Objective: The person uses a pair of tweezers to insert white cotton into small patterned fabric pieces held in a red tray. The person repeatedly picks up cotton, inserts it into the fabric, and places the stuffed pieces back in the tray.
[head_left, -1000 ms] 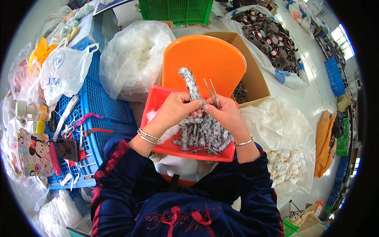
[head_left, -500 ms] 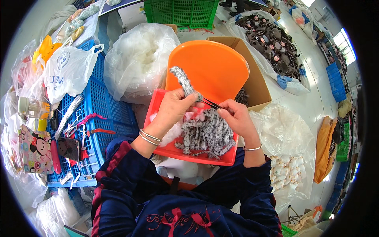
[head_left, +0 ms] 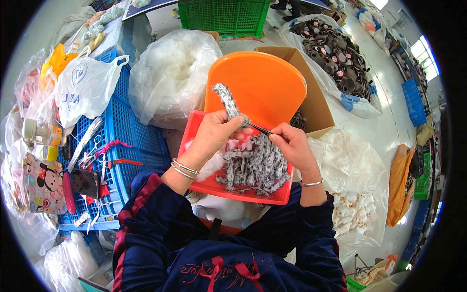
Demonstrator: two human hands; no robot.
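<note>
A grey-and-white fuzzy fabric tube (head_left: 225, 99) stands up out of my left hand (head_left: 218, 130), whose fingers pinch its lower end. Dark slim tweezers (head_left: 261, 130) are gripped in my right hand (head_left: 291, 144), with their tip at the tube's lower end by my left fingers. Both hands are above a red tray (head_left: 195, 127). Inside it, a heap of similar fuzzy pieces (head_left: 260, 168) lies on the right and white stuffing (head_left: 210, 166) on the left. My left fingers partly hide the tweezers' tip.
Beyond the tray is an orange chair back (head_left: 255, 87), with a cardboard box (head_left: 317, 108) behind it. A clear bag of white fibre (head_left: 172, 73) stands left of it. Blue crates (head_left: 131, 134) at left carry scissors (head_left: 97, 146). Dark plush parts (head_left: 335, 56) fill a sack at far right.
The tweezers' two arms, seen apart before, now look closer together. My hands and the fuzzy tube have hardly moved.
</note>
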